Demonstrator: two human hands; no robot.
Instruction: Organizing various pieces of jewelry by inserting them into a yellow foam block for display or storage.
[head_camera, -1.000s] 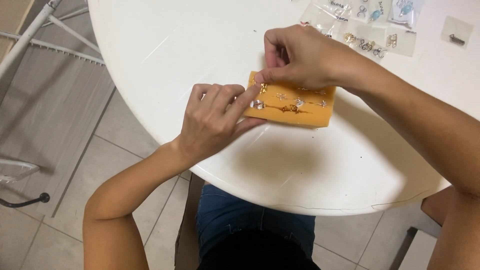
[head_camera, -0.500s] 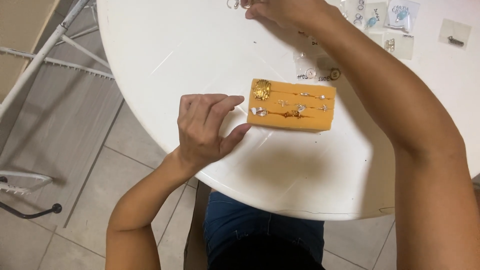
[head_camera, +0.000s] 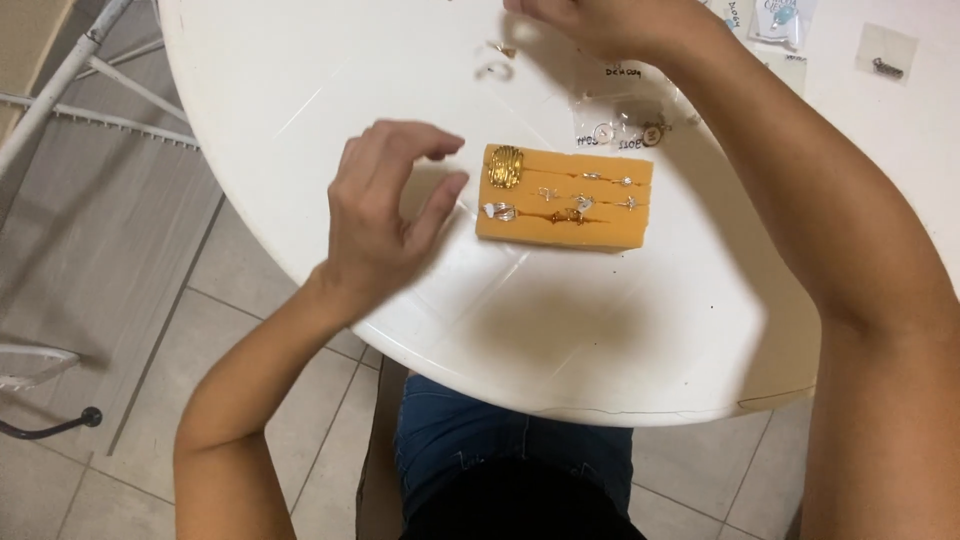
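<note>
Your left hand (head_camera: 385, 215) hovered over the white round table (head_camera: 300, 90), fingers curled and spread, clutching nothing. It sat just at nine o'clock of the orange foam block (head_camera: 565, 232), thumb tip near the block's left edge but apart from it.

The block lay flat near the table's middle, its long side running three to nine o'clock. Slits in its top carried rings: a big gold ring (head_camera: 505, 166) at the ten o'clock corner, a silver ring (head_camera: 499, 211) at the eight o'clock corner, and several smaller ones (head_camera: 585, 200) set in rows toward three o'clock.

Your right hand (head_camera: 600, 22) reached to twelve o'clock of the block, well apart from it, at the top edge of the view. Its fingers were cut off there, so you could not tell whether it gripped anything. Your right forearm crossed above the table from four o'clock.

A loose ring (head_camera: 494, 70) lay on the table at eleven o'clock of the block, with a tiny gold piece (head_camera: 500, 49) just beyond it. Clear small bags (head_camera: 625, 125) with jewelry lay touching or just beside the block's twelve o'clock edge. More bags (head_camera: 885, 52) lay at two o'clock.

A white metal rack (head_camera: 70, 85) stood on the tiled floor at nine o'clock of the table.
</note>
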